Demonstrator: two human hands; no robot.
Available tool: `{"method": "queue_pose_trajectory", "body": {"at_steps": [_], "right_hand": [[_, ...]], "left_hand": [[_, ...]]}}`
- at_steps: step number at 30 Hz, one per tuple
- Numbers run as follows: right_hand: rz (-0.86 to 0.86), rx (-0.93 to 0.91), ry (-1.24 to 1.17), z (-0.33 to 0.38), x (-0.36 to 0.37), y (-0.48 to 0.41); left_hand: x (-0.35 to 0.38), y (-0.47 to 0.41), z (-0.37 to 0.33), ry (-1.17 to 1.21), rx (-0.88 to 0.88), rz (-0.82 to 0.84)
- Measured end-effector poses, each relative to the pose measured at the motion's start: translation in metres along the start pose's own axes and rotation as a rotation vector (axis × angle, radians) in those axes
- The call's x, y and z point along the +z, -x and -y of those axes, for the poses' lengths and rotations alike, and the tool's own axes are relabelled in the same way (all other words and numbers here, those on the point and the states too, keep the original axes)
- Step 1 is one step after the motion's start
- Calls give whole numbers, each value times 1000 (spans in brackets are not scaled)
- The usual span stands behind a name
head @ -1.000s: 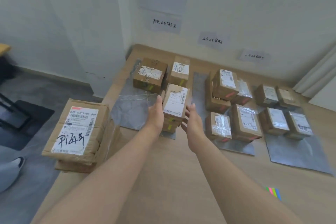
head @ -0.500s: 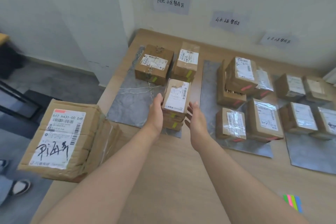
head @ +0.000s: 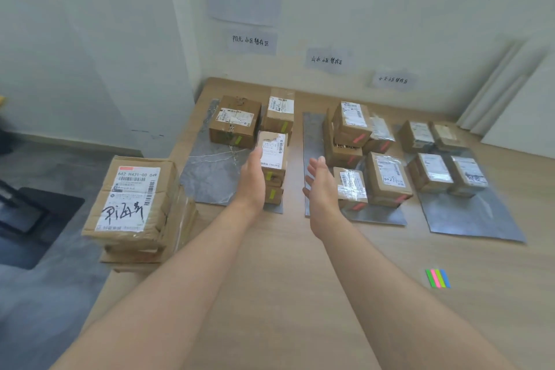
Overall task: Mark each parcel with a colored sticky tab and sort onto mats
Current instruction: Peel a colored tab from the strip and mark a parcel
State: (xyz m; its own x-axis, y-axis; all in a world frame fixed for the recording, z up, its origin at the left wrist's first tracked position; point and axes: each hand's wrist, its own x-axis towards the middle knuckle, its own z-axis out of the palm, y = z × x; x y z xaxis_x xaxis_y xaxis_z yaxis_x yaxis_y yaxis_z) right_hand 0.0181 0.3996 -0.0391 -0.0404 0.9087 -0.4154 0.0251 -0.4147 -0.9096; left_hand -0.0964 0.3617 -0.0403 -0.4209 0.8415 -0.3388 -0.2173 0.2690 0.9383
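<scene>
Head view. Reaches both forearms out over the desk (head: 285, 294) toward the left mat (head: 210, 171). Lays the left hand (head: 252, 180), fingers straight, along the left side of the top parcel (head: 272, 150), which crowns a short stack on that mat's near right corner. Grips nothing; cannot tell whether skin truly touches cardboard. Holds the right hand (head: 322, 186) released as well, palm turned inward, fingers straight, apart from the stack with bare desk showing between. Reads as steadying or squaring the parcel on its stack.

Looks sorted by colour: yellow tabs (head: 269, 176) on this stack's fronts, pink tabs (head: 357, 206) on parcels of the middle mat (head: 375, 216), each mat lying below its own paper wall sign (head: 251, 40). Places the pad of sticky tabs (head: 438, 278) near on the right, probably for easy reach. Shows no tab on the pile of parcels (head: 132, 198) at the desk's left edge, so likely waiting its turn.
</scene>
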Motion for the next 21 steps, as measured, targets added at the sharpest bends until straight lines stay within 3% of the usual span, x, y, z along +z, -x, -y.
{"method": "queue_pose_trajectory", "body": {"at_steps": [8,13,21], "right_hand": [[54,-59,-24,4,-29,78],[174,-85,-15,2,-39,122],[231,-102,-6,-5,-44,170]], "left_hand": [[0,101,-18,13,79,54],[-12,151,-15,29,139,-27],[-38,208,-14,63,182,-54]]}}
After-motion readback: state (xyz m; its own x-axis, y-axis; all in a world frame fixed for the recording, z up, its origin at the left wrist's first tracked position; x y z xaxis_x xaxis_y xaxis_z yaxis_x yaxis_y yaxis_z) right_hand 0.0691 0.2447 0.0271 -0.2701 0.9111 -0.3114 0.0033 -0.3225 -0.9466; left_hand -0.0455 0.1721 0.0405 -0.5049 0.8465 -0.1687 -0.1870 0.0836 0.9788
